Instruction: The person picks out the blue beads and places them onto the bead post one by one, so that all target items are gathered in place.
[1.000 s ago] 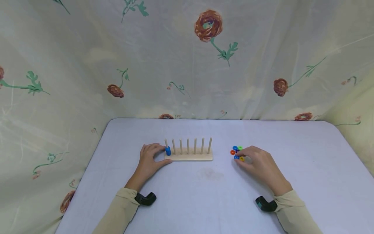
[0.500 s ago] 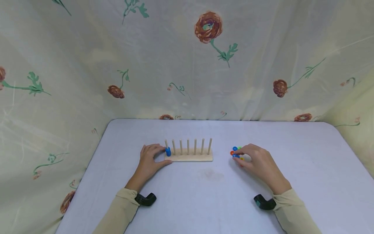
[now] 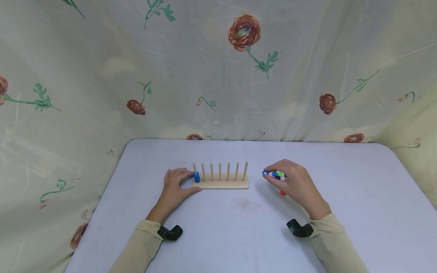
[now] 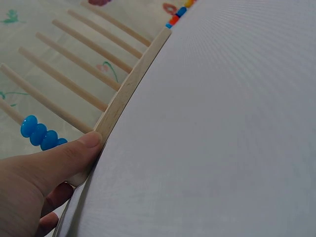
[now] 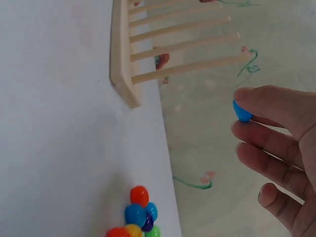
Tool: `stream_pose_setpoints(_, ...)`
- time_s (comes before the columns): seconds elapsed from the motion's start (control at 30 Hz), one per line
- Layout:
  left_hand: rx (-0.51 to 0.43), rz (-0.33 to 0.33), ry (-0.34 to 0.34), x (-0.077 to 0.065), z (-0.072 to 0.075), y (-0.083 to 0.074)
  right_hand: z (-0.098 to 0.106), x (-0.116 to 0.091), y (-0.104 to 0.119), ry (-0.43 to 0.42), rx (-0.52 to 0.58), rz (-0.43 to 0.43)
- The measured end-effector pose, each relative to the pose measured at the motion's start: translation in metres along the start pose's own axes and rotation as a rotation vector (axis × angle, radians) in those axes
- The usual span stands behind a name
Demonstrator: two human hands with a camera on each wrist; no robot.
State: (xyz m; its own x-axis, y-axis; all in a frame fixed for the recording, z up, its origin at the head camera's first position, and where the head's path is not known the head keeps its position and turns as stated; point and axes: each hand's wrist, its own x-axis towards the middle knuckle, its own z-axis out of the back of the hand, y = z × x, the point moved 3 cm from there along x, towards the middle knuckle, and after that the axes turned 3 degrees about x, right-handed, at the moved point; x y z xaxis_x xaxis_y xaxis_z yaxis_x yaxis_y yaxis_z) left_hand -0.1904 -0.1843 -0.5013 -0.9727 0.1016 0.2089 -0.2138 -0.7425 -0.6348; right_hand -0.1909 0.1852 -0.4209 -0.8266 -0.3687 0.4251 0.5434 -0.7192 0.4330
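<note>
A wooden peg board [image 3: 222, 184] with a row of upright pegs stands on the table. Several blue beads [image 4: 37, 133] are stacked on its leftmost peg. My left hand [image 3: 175, 190] grips the board's left end, the thumb [image 4: 90, 139] against the front edge and fingers behind. My right hand [image 3: 297, 182], raised to the right of the board, pinches a single blue bead [image 5: 241, 112] between thumb and index finger. Below it lies a small cluster of loose beads, among them a red bead [image 5: 139, 196], a blue bead [image 5: 135, 215] and a green bead [image 3: 280, 174].
The white-covered table [image 3: 252, 235] extends around both hands, with a faint stain in front of the board. A flowered curtain [image 3: 191, 68] hangs behind the table's far edge and at the sides.
My right hand has picked a blue bead out of the cluster, lifting it and moving left toward the board. The left hand and the board have stayed in place.
</note>
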Motion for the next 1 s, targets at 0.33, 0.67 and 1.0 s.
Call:
stream_pose_setpoints(0.33, 0.001, 0.006, 0.002, -0.001, 0.001, -0.001, -0.001, 0.018, 0.020, -0.069, 0.061, 0.072)
stream_pose_setpoints(0.67, 0.000, -0.001, 0.005, 0.000, 0.002, -0.001, -0.006, 0.035, 0.040, -0.093, 0.128, 0.125)
stream_pose_setpoints(1.0, -0.005, -0.010, 0.001, 0.001, 0.001, 0.000, -0.019, 0.053, 0.061, -0.087, 0.197, 0.160)
